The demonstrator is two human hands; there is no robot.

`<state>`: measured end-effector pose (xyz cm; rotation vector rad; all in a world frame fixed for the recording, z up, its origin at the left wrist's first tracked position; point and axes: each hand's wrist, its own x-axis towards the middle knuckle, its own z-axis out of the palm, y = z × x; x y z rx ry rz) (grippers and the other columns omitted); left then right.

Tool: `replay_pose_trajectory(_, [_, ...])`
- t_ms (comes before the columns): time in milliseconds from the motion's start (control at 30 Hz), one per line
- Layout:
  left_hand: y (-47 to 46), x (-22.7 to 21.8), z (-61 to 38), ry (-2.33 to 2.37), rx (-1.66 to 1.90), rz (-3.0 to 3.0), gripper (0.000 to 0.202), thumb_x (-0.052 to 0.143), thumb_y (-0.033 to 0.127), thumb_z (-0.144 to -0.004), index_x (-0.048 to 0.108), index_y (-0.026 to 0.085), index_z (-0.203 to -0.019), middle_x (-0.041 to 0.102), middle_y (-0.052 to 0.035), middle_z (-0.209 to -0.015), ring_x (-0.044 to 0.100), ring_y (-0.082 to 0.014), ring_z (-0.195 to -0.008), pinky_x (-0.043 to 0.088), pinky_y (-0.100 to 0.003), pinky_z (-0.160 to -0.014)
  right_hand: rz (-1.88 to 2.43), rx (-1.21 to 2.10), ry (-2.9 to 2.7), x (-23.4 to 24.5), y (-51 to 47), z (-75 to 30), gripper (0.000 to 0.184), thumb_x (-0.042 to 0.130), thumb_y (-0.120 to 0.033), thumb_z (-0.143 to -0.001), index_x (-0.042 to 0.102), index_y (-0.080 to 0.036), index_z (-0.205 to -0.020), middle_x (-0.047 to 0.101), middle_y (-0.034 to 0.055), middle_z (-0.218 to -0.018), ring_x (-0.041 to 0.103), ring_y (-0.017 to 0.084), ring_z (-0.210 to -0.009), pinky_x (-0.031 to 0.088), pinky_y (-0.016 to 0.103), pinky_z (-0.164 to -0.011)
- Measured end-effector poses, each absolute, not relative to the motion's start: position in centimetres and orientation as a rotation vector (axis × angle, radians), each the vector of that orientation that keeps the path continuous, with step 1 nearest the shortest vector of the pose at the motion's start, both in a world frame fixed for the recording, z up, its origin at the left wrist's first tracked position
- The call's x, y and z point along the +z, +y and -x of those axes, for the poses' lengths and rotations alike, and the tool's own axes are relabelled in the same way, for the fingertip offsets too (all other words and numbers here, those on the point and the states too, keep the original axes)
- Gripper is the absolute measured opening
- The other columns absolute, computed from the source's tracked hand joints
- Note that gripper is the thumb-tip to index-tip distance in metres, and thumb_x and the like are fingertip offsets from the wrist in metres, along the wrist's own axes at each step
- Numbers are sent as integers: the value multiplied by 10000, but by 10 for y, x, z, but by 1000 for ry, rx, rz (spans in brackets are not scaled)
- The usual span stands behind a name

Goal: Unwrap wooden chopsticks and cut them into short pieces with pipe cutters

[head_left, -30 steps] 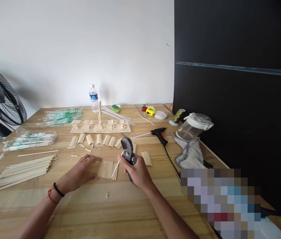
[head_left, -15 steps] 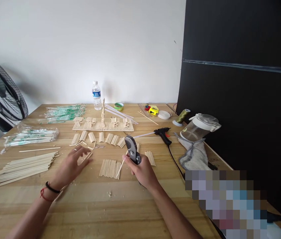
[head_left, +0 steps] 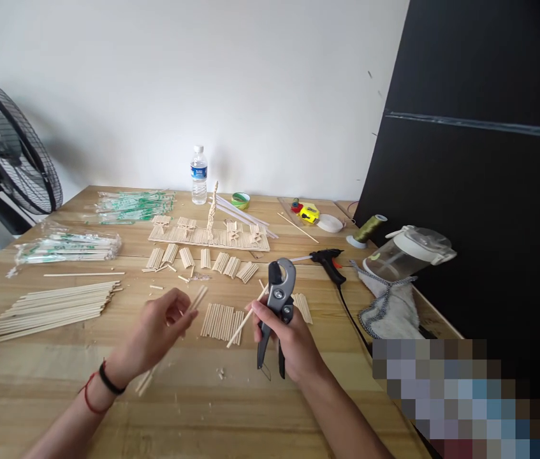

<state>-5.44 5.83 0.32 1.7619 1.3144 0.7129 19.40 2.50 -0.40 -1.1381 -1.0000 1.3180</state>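
My left hand (head_left: pixel 157 331) is closed round a pair of thin wooden sticks (head_left: pixel 197 298), which look like disposable chopsticks; their other ends show below the palm. In my right hand (head_left: pixel 289 341) is a grey pipe cutter (head_left: pixel 279 294) with its jaw pointing up and its handles spread. The same hand also pinches one wooden stick (head_left: pixel 241 326), slanting down to the left. Beneath that stick lies a row of short cut sticks (head_left: pixel 219 320). Another short row (head_left: pixel 303 308) is partly hidden behind the right hand.
Long loose sticks (head_left: pixel 52 309) lie at left, near wrapped bundles (head_left: pixel 71 247). Farther back stands a stick-built model (head_left: pixel 207 237), with small stick panels (head_left: pixel 205 258) before it and a water bottle (head_left: pixel 199 178) behind. A glue gun (head_left: pixel 329 264) and lidded jug (head_left: pixel 403 252) are at right.
My left hand has lifted from the table, its fingers closing round the sticks. The pipe cutter has turned and its handles now show spread. The view has shifted slightly.
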Motion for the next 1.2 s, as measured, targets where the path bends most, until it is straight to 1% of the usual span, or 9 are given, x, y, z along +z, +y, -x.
replay_pose_trajectory(67, [44,4,40,1141,738,-1574,310,635,498,-920,540,204,-889,616,18,-722,593,-135,-580,470,-255,-558,1098,1357,-931,-1,21,-192,365,800,-510,-817,642,-186,-765,664,5,-701,551,119,-497,379,269,-521])
replay_pose_trajectory(167, [28,3,24,950,709,-1421,308,726,451,-889,575,183,-912,628,7,-745,593,-122,-622,488,-240,-586,1088,1374,-890,2,17,-188,377,809,-511,-810,631,-184,-749,647,-4,-668,549,117,-503,361,261,-517])
replay_pose_trajectory(333, [18,1,16,811,638,-1279,302,806,365,-837,615,161,-950,629,0,-769,596,-123,-665,492,-247,-628,1088,1361,-932,2,16,-185,367,822,-519,-794,671,-185,-785,615,-21,-646,566,131,-525,440,281,-568])
replay_pose_trajectory(467, [20,3,18,800,668,-1235,313,794,335,-843,640,145,-1038,621,-6,-793,590,-135,-713,499,-268,-675,1129,1277,-1010,-2,19,-185,355,790,-527,-826,693,-186,-811,616,-10,-628,584,163,-553,482,315,-607])
replay_pose_trajectory(633, [20,6,19,760,693,-1175,285,783,311,-859,647,157,-1057,639,-20,-852,589,-142,-769,489,-270,-715,1136,1223,-997,-3,20,-183,331,823,-495,-800,732,-183,-858,636,6,-671,603,177,-602,512,326,-629])
replay_pose_trajectory(767, [19,7,20,724,682,-1127,313,772,333,-873,652,157,-1102,669,-30,-853,618,-153,-774,497,-293,-758,1128,1245,-946,0,17,-181,321,841,-451,-791,717,-202,-950,658,-4,-669,631,189,-665,529,318,-670])
replay_pose_trajectory(833, [19,7,20,715,677,-1130,320,763,340,-880,660,149,-1116,679,-39,-853,626,-161,-784,502,-302,-771,1131,1246,-935,1,17,-181,322,844,-444,-786,708,-206,-953,669,-1,-690,639,194,-682,538,321,-679])
replay_pose_trajectory(1033, [21,5,19,760,702,-1141,306,761,330,-854,668,147,-1082,683,-31,-809,634,-160,-739,503,-296,-731,1132,1225,-980,-2,20,-181,313,833,-457,-785,696,-200,-899,664,8,-702,644,200,-669,550,331,-670])
replay_pose_trajectory(1200, [21,7,19,816,655,-1171,313,739,357,-853,639,145,-1062,672,-18,-752,620,-150,-688,489,-279,-685,1116,1218,-1059,-9,23,-185,277,787,-453,-841,682,-205,-906,673,9,-711,637,194,-685,536,320,-678])
